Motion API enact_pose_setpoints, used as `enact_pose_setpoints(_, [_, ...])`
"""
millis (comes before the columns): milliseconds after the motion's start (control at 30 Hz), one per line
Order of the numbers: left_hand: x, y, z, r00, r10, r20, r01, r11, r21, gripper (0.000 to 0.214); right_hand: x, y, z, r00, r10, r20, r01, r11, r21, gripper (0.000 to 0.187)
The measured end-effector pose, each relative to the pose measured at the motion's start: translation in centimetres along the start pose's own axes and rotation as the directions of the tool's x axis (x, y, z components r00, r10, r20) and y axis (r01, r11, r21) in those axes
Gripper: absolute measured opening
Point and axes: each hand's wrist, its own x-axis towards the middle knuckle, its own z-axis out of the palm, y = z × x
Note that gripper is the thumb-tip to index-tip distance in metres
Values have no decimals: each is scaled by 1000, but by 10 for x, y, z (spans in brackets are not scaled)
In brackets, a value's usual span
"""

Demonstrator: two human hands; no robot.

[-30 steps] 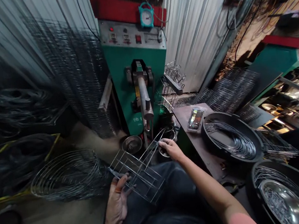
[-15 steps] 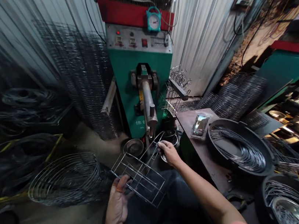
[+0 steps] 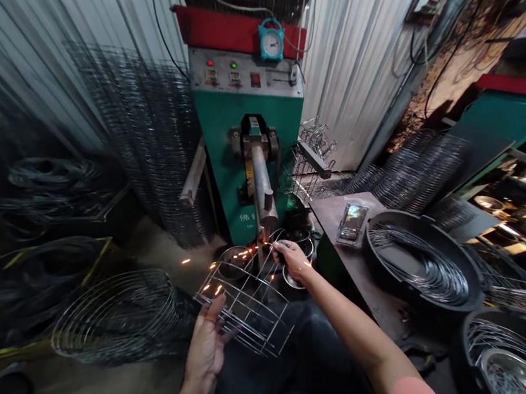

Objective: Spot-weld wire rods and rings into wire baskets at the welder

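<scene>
My left hand grips the left edge of a wire rack made of crossed metal rods, held tilted above my lap. Close under the arm tip of a green spot welder, my right hand pinches a thin metal wire at the rack's far end. Bright orange sparks fly from the welder's electrode leftward over the rack and past my left fingers. The exact contact point is hidden by glare and my fingers.
A side table on the right carries a phone and a black pan of loose wires. Another pan holds wires and a metal bowl. Wire rings stand at left, beside tall stacked wire grids.
Sparks have appeared at the electrode, and a green light now glows on the welder's panel. My right hand and the rack's far end have shifted slightly toward the electrode.
</scene>
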Motion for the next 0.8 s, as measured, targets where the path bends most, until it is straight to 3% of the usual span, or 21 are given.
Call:
enact_pose_setpoints(133, [-5, -9, 3, 1000, 10, -4, -10, 999, -37, 23, -26, -3, -18, 992, 60, 108, -41, 985, -167, 36])
enact_pose_setpoints(233, [-6, -18, 3, 999, 38, -10, -39, 997, -68, 24, -59, 3, -31, 950, 180, 256, -100, 949, -298, 39])
enact_pose_setpoints(300, [-5, -21, 3, 998, 61, -10, -61, 994, -87, 24, -76, 9, -34, 933, 206, 295, -89, 926, -366, 37])
enact_pose_setpoints(400, [-3, -20, 3, 996, 88, -5, -88, 991, -98, 23, -86, 15, -30, 951, 149, 271, -30, 915, -402, 35])
enact_pose_setpoints(800, [2, -9, 3, 998, 65, -13, -66, 997, -36, 22, -81, 26, -17, 970, 18, 244, 76, 926, -369, 37])
